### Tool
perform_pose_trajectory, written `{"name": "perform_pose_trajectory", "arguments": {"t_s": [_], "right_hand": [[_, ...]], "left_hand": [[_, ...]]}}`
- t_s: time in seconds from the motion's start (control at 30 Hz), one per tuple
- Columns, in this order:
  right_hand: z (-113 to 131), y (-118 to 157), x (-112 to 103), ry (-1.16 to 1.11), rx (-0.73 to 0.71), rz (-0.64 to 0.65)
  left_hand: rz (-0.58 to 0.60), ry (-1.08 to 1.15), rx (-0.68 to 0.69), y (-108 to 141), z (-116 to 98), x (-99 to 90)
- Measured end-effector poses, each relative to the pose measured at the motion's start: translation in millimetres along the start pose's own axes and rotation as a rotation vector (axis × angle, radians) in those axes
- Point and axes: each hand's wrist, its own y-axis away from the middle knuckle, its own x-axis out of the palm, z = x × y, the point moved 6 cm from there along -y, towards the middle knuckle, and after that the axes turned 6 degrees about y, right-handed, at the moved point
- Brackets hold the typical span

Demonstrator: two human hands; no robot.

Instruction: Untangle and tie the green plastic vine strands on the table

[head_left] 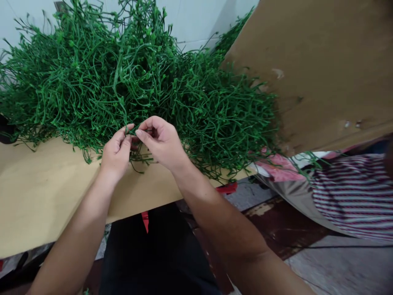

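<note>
A large heap of thin green plastic plant stems with small budded tips covers the back of the tabletop. At the heap's front edge, my left hand is closed, thumb against forefinger, on a green plastic stem that rises toward the pile. Close beside it on the right, my right hand is bent into a pinch, its thumb and forefinger tips at the same stem. Whether it grips that stem or another small piece is partly hidden by the fingers. A few loose stem ends hang below both hands.
The tan tabletop ends just in front of me. A big brown cardboard sheet leans at the right. Below it sits another person in a striped garment, beside pink cloth. A white tiled wall stands behind the heap.
</note>
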Motion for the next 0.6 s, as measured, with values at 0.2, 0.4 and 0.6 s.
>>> {"name": "perform_pose_trajectory", "arguments": {"t_s": [0.2,0.4,0.6], "right_hand": [[2,0,-13,0.261,-0.146,-0.094],[15,11,-9,0.63,-0.257,-0.085],[21,17,7,0.72,-0.266,0.0]], "left_hand": [[-0.018,-0.011,0.062,0,-10,-6.6],[0.008,0.009,0.075,-1,-11,-3.9],[-0.001,0.082,0.026,0,-10,-3.0]]}}
